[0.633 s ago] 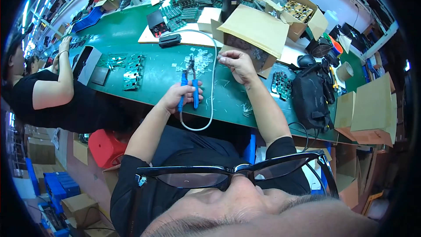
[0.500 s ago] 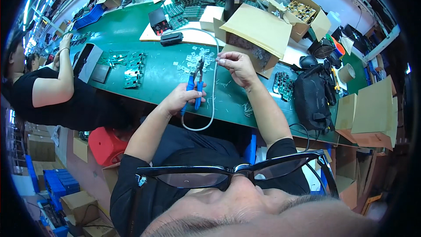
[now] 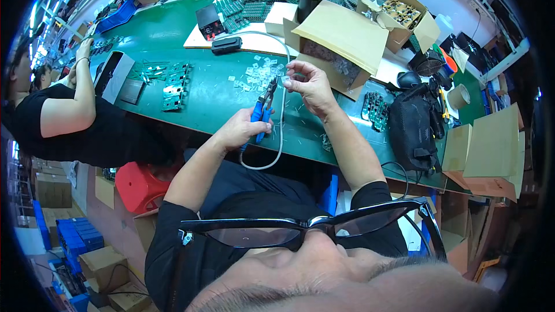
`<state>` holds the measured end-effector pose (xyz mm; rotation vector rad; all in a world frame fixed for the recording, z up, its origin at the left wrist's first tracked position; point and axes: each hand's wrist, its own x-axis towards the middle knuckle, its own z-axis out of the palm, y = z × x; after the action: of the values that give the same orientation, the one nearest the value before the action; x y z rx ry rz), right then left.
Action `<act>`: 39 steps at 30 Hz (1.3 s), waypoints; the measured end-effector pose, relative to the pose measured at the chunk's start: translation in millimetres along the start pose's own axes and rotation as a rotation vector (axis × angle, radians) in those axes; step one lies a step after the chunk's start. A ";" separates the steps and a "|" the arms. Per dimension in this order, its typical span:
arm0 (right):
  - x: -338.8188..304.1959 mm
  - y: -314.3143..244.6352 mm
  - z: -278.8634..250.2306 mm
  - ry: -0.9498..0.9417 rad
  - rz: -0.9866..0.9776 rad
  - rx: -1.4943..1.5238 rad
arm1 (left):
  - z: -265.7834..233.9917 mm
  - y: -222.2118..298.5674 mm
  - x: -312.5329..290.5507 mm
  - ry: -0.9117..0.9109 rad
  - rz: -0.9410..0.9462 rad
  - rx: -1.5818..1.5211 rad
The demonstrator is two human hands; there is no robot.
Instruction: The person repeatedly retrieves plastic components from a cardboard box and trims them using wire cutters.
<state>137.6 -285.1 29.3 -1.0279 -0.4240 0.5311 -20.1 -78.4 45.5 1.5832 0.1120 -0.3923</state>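
My left hand (image 3: pixel 241 129) is closed around the blue handles of a pair of cutting pliers (image 3: pixel 262 112), whose dark jaws point up and to the right. Close to the jaw tips, my right hand (image 3: pixel 310 85) pinches a small clear plastic piece (image 3: pixel 285 79) between thumb and fingers. Whether the jaws touch that piece I cannot tell. A loose pile of similar clear pieces (image 3: pixel 254 75) lies on the green bench just beyond the pliers. From the pliers' handle end a grey cable (image 3: pixel 282 133) loops around and up past my right fingertips.
An open carton (image 3: pixel 341 32) holding clear pieces stands beyond my right hand. Green circuit boards (image 3: pixel 176 86) lie to the left, others (image 3: pixel 375 111) beside a black bag (image 3: pixel 411 127). A black case (image 3: pixel 226 45) sits behind the pile. A co-worker (image 3: pixel 69 110) works at the left.
The pliers have tilted to the right, bringing their jaws closer to my right fingertips. My right hand has shifted slightly, still pinching the small piece.
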 end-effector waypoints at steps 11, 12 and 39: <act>1.5 5.0 1.3 -0.052 0.001 0.077 | -0.8 2.3 -1.2 0.024 0.040 0.129; 0.8 2.3 3.9 -0.054 0.025 0.082 | -1.3 3.0 -1.7 0.026 0.040 0.129; -5.1 1.2 13.3 0.081 -0.211 -0.352 | 0.0 4.1 -0.4 0.008 0.046 0.135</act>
<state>125.8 -278.5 33.9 -1.3197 -0.5590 0.2270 -19.2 -78.6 49.6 1.7172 0.0558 -0.3637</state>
